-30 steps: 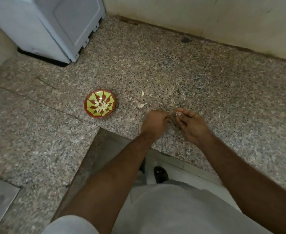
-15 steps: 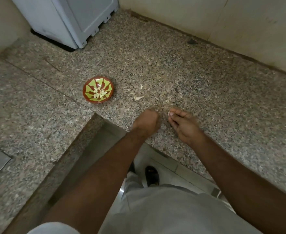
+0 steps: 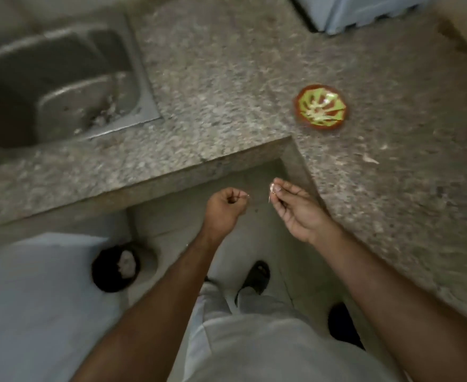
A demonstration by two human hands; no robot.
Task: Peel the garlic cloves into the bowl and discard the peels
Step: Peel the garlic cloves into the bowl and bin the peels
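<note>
Apparently peel (image 3: 271, 186) at right grip (image 3: 295, 208)

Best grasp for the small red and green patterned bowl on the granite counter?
Take the small red and green patterned bowl by its raised red rim, pinching from above on the near side. It sits upright and shallow, apart from other things, so nothing blocks the rim; a flat side approach would probably just push it across the granite counter.

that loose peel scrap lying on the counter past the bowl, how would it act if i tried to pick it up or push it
The peel scrap looks thin and flat, so it is probably very light and floppy. Lying flush on the speckled counter, it would likely need a fingertip pinch or a sweep to the edge. A push should slide it, not roll it; a draught might shift it.
</note>
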